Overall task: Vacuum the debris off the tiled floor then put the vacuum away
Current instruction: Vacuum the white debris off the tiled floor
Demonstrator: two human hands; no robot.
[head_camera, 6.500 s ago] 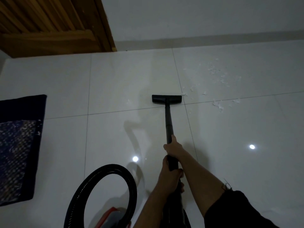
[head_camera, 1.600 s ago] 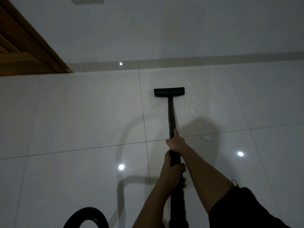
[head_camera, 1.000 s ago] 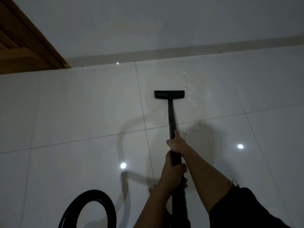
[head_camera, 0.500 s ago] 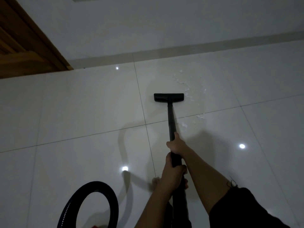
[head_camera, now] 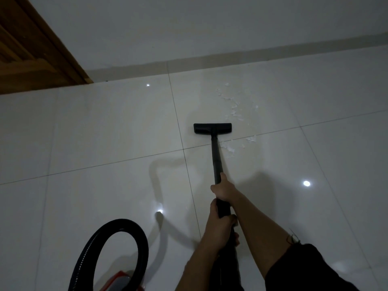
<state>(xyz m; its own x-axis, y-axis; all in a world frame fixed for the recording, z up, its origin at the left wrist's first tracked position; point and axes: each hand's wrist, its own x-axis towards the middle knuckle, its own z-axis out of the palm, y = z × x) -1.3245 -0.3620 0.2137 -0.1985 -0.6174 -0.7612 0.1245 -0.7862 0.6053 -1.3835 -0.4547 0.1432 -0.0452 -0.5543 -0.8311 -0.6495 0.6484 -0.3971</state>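
Head view: you have both hands on the vacuum's black tube (head_camera: 216,160). Your right hand (head_camera: 223,189) grips it further toward the floor, thumb laid along the tube. Your left hand (head_camera: 219,226) is wrapped round it just behind, nearer your body. The nozzle (head_camera: 212,128) sits flat on the tiled floor (head_camera: 105,133), just beyond a grout line.

The job looks partly done at best. White scraps (head_camera: 233,106) lie scattered just past the nozzle's right end, toward the wall. A smaller patch (head_camera: 229,147) lies right of the tube, along that grout line. The tiles to your left look clean, though the dim light could hide fine bits. Both patches need passes, by my reading. The hose (head_camera: 117,234) loops at lower left above the red vacuum body (head_camera: 121,280), so putting away has not begun.
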